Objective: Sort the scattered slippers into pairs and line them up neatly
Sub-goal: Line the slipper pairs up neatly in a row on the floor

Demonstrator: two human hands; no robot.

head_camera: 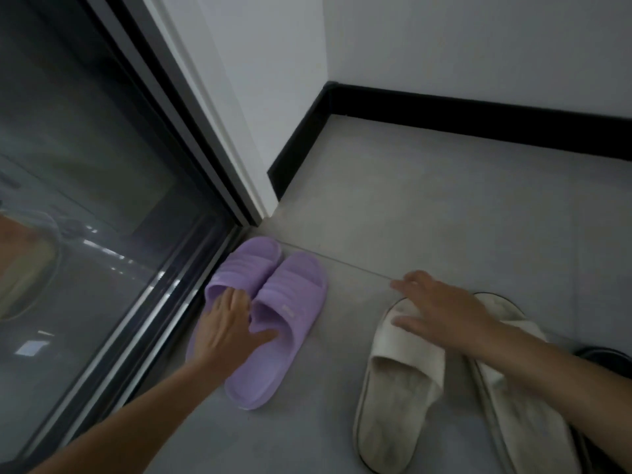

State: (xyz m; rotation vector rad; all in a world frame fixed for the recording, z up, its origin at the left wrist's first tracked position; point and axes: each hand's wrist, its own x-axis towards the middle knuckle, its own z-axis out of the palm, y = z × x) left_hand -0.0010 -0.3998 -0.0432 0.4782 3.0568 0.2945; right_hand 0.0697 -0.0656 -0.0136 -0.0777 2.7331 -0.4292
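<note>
Cut off at right edge of floor: a dark rimmed object (602, 357), hard to identify. Partly hidden beneath right forearm: right white slipper (523, 415), just beside left white slipper (396, 388). Right hand (441, 316) over left white slipper's toe, fingers straight and spread, grasping nothing; contact unclear. Left hand (232, 323) flat across purple slipper pair (290, 295), fingers relaxed, resting on both, at floor's edge by glass sliding door (85, 200). Grey tiled floor (444, 217), black skirting board (444, 114), white walls (478, 46).
</note>
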